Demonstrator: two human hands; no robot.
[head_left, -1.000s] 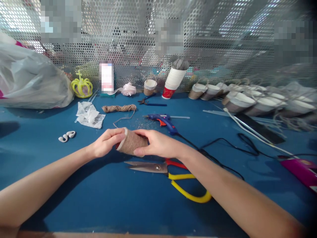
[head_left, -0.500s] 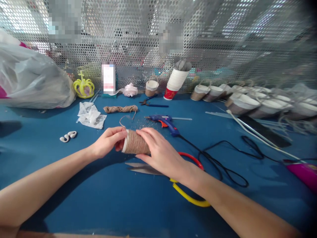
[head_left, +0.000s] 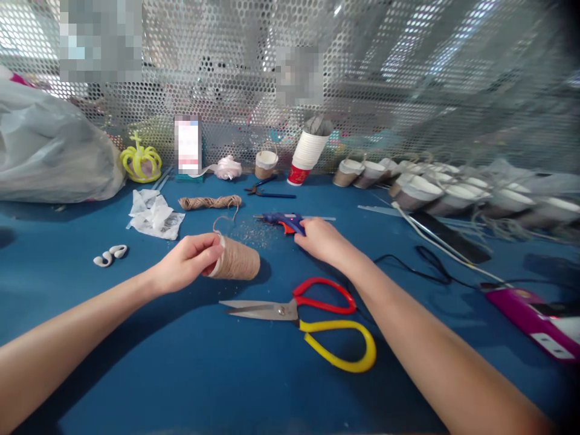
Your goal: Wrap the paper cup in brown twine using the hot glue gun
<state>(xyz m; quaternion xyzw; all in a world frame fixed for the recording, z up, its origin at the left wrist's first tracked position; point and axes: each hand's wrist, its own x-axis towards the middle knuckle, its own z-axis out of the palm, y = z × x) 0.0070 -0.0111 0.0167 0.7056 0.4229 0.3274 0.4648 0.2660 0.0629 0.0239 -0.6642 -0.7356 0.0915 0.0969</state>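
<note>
My left hand (head_left: 190, 261) grips the rim of a paper cup (head_left: 239, 260) wrapped in brown twine, lying on its side. From the cup's rim a loose strand runs back to a twine bundle (head_left: 211, 202). My right hand (head_left: 322, 239) is closed around the handle of a blue hot glue gun (head_left: 284, 219) with a red trigger, its nozzle pointing left; the palm hides most of the handle. Scissors (head_left: 281, 311) with one red and one yellow handle lie nearer to me, blades to the left.
Behind stand pliers (head_left: 272, 193), a stack of white cups (head_left: 308, 151) and a phone (head_left: 188, 145). Many twine-wrapped cups (head_left: 417, 192) line the right. A purple power strip (head_left: 525, 317) and cable lie at right. Crumpled white paper (head_left: 154, 214) and small white pieces (head_left: 110, 255) are at left.
My right hand has left the twine-wrapped cup and moved right and back onto the glue gun's handle. My left hand still holds the cup. The scissors are now uncovered.
</note>
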